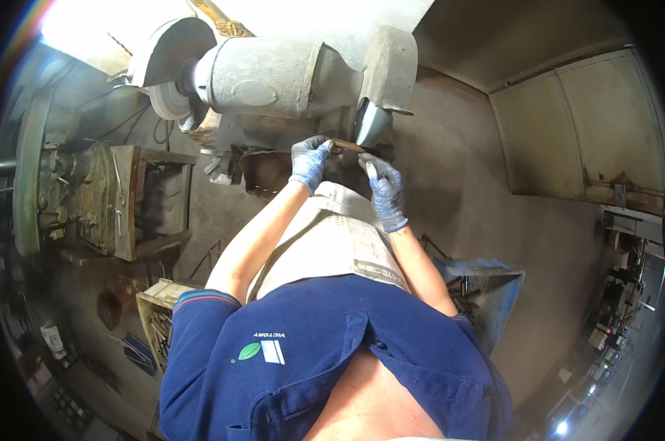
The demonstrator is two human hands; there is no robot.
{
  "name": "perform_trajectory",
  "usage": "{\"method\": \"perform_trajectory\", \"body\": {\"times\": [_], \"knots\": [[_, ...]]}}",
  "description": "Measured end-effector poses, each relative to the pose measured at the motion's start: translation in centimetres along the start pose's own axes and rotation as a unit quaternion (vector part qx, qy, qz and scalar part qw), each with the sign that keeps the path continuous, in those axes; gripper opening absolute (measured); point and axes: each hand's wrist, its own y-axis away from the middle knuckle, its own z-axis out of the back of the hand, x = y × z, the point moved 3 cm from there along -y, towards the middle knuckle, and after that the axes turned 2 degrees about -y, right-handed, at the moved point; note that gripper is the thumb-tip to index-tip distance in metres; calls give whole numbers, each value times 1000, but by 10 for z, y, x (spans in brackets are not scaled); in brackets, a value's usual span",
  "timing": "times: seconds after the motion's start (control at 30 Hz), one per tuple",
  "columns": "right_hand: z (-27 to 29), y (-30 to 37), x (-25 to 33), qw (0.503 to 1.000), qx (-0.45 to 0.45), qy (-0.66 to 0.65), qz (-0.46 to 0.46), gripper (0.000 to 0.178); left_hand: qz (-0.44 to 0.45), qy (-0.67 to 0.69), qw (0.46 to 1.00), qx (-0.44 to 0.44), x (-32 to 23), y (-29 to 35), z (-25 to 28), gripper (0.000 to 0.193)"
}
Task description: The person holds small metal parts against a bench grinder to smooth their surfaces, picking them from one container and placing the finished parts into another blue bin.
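A thin brownish metal bar (348, 145) is stretched between my two gloved hands, just below the right wheel of a grey bench grinder (262, 77). My left hand (309, 160), in a blue and grey work glove, pinches the bar's left end. At its other end the fingers of my right hand (386, 189), gloved alike, close on it. The right grinding wheel (375, 123) shows under its guard, very near the bar; I cannot tell whether they touch. The left grinding wheel (167, 101) sits apart from both hands.
A pale printed cloth (340, 239) covers my lap. Left stands a greenish machine (82, 198) beside a metal frame. Low on the left is a wooden box (154, 305) of metal pieces; a blue-edged bin (505, 298) stands right. Metal panels (578, 128) rise at far right.
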Motion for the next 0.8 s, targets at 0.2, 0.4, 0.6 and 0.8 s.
{"method": "perform_trajectory", "body": {"times": [0.2, 0.4, 0.6, 0.8], "knots": [[-13, -1, 5, 994, 19, -105, -32, 17, 5, 28, 1000, 3, 7, -8, 17, 9], [-8, 22, 58, 970, 95, 155, 163, 26, -3, 76, 993, 90, 3, 17, 28, 12], [-3, 56, 116, 938, 118, 225, 238, 49, -28, 49, 980, 190, -33, 69, 29, 23], [-5, 63, 132, 922, 145, 205, 295, 55, 13, 21, 976, 216, -49, 75, 25, 22]]}}
